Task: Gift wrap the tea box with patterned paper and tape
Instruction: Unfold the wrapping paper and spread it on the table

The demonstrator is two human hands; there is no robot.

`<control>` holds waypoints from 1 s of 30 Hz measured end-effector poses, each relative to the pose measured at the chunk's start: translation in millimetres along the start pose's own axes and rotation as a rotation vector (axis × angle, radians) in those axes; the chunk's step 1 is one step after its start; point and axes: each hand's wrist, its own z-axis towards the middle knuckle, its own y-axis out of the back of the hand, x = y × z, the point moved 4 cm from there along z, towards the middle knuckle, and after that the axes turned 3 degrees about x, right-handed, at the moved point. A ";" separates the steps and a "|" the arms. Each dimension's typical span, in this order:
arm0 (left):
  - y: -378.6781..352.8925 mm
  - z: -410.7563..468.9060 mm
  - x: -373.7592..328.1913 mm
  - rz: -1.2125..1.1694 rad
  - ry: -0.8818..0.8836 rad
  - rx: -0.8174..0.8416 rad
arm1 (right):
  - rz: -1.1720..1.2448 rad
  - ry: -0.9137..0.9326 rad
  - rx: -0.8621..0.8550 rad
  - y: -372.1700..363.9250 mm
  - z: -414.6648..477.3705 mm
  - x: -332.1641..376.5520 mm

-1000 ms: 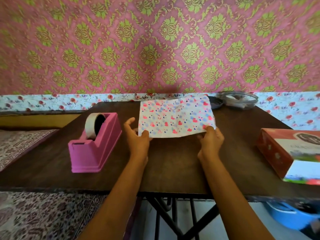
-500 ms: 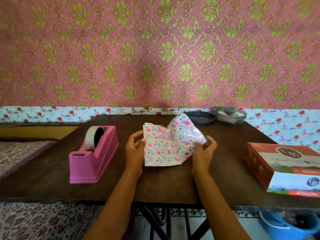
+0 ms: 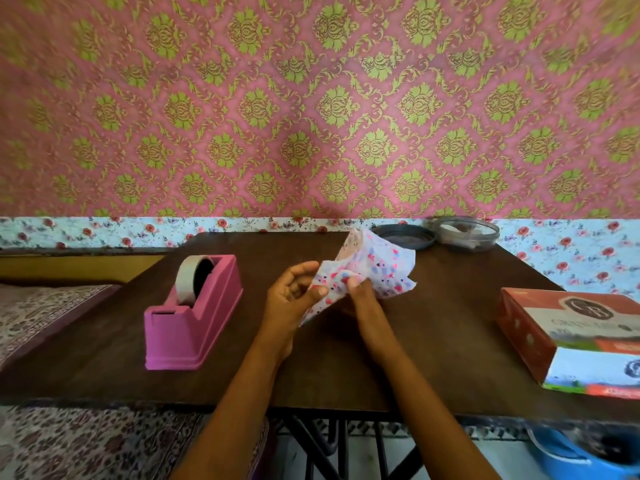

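Note:
A folded sheet of white wrapping paper with pink and blue hearts is lifted off the dark wooden table, above its middle. My left hand pinches the paper's near left edge with thumb and fingers. My right hand grips the paper from below, partly hidden behind it. The red and white tea box lies at the table's right edge, apart from both hands. A pink tape dispenser with a roll of tape stands to the left of my left hand.
Two round shallow containers sit at the back of the table, a dark one and a clear one. A patterned wall rises right behind. A bed with printed cloth lies left; a blue tub is below right.
The paper lay flat on the table a second ago. Both hands picked it up, came together at the middle, and the sheet now hangs bunched between them.

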 end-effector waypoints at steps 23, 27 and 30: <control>26.0 -1.8 -9.3 0.451 0.033 -0.556 | -0.167 -0.261 -0.513 87.8 -1.0 3.4; 41.2 3.1 -2.8 0.647 0.270 -0.354 | -0.260 -0.389 -0.465 115.1 0.2 7.6; 46.2 -0.9 2.0 0.859 0.457 -0.154 | -0.367 -0.484 -0.415 121.7 1.0 10.7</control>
